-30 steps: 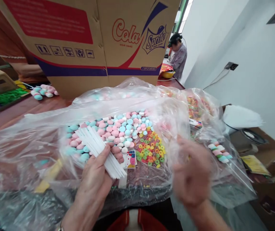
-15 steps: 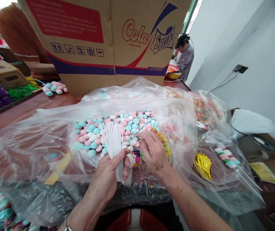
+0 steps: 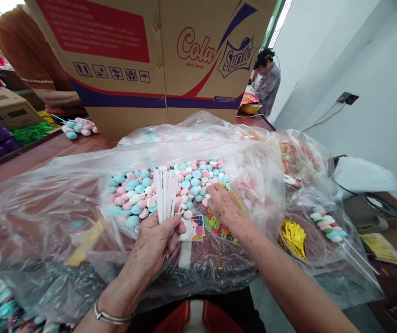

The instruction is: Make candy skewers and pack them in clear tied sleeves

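Observation:
A bundle of thin white lollipop sticks (image 3: 165,194) stands upright in my left hand (image 3: 157,238), which is closed round its lower part. My right hand (image 3: 224,203) is over the right side of a heap of pink, blue and white marshmallow-like candies (image 3: 138,188). Its fingers are bent and close together, with the tips down at the candies; whatever they pinch is hidden. Under my right wrist lie colourful ring-shaped gummies (image 3: 215,227). Between my hands are small printed cards (image 3: 192,230) with coloured dots.
Clear plastic sheeting (image 3: 46,208) covers much of the table. A large cardboard box (image 3: 122,92) stands behind the candies. Gold twist ties (image 3: 294,238) and a finished candy skewer (image 3: 327,225) lie to the right. Two other people (image 3: 269,81) are beyond the box.
My right hand has moved slightly up, away from the sticks and onto the candies, uncovering more ring gummies. My left hand has shifted a little left, keeping the sticks, now more upright.

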Tool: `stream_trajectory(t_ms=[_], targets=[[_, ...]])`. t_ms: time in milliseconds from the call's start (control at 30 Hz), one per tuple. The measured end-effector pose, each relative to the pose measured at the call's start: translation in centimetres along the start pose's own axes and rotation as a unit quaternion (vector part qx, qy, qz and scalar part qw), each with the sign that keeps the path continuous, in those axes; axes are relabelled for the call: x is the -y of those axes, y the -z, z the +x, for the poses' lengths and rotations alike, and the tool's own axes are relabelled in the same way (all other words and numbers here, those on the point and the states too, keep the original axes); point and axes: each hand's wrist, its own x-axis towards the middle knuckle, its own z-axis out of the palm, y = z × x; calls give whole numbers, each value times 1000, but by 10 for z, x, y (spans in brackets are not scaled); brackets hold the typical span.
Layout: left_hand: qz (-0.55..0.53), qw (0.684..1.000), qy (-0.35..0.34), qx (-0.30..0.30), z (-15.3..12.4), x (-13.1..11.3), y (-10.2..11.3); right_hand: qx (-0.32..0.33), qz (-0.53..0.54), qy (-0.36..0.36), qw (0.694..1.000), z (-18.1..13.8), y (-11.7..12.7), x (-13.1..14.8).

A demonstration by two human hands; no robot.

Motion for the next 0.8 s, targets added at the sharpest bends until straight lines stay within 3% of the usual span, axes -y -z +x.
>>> stream_trajectory(t_ms=[133, 300, 800], targets=[[19, 1000, -8, 5, 2, 1, 0, -28, 7, -23, 999, 3, 8, -14], [38, 999, -11, 21, 3, 3, 1, -8, 7, 18, 1000, 0, 13, -9], [54, 998, -29, 33, 17, -2, -10, 46, -39, 89, 994, -1, -9, 3]])
